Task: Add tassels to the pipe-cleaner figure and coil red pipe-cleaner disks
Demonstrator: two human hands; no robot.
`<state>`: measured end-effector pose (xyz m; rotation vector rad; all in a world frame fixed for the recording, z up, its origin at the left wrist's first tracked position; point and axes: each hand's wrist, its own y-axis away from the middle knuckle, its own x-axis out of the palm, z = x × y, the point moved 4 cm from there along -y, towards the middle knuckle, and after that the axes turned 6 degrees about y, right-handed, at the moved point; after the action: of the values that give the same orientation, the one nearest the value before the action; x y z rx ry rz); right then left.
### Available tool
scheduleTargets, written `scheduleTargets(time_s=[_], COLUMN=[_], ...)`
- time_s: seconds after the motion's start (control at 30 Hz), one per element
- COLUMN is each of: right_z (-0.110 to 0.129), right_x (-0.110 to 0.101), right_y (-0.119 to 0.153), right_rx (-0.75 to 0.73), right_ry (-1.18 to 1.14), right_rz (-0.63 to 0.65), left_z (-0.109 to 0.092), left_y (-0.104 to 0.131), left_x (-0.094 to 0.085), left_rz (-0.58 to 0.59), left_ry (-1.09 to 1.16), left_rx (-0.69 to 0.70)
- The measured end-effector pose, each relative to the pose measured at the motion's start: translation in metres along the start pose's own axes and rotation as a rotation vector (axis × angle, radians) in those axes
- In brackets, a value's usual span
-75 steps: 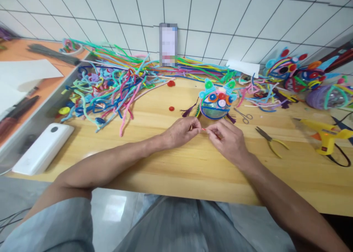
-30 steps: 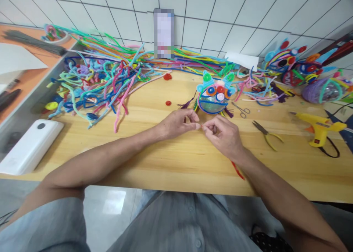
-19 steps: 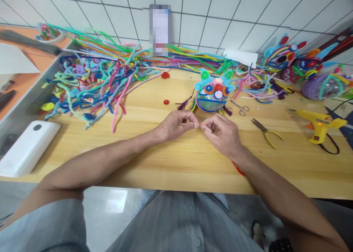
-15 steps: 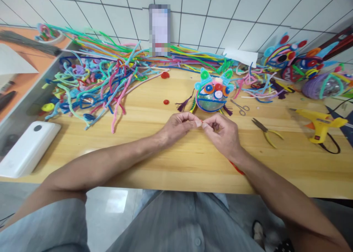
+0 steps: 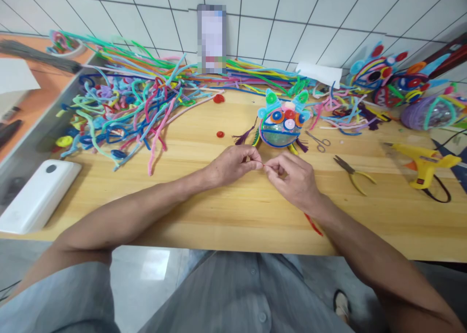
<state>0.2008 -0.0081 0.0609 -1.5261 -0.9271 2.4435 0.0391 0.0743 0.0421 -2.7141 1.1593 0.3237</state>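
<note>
Head view: your left hand (image 5: 233, 164) and right hand (image 5: 292, 177) meet fingertip to fingertip over the wooden table (image 5: 226, 211), each pinching the near end of a red pipe cleaner (image 5: 314, 224). By my reading the work on that end is only begun, since almost all of its length looks unshaped. The end sits between your thumb and forefinger tips, and the remainder passes under your right palm and wrist, emerging near the table's front edge; the decorated ball figure (image 5: 282, 124) stands just beyond your knuckles, untouched.
</note>
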Motion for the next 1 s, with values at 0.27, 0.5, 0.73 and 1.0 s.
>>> scheduleTargets(time_s=[0.27,0.5,0.73,1.0], right_z=[-0.01,-0.015,0.013,0.017], right_x=[0.011,-0.003,-0.037,-0.07], right_y=[0.003,-0.01,-0.029,-0.065], right_rx=[0.496,0.438,0.0,0.158], right_ry=[-0.479,-0.372,-0.031,-0.218], right_rz=[0.049,0.086,0.078,-0.043], left_z=[0.01,-0.008,-0.064,-0.105], left_y=[0.006,-0.001,0.001,-0.006], left_x=[0.019,0.003,-0.018,-0.029], left_rz=[-0.229,-0.136,-0.021,-0.181], left_ry=[0.436,0.318,-0.195,-0.199], left_rx=[-0.008,-0.005,0.24,0.357])
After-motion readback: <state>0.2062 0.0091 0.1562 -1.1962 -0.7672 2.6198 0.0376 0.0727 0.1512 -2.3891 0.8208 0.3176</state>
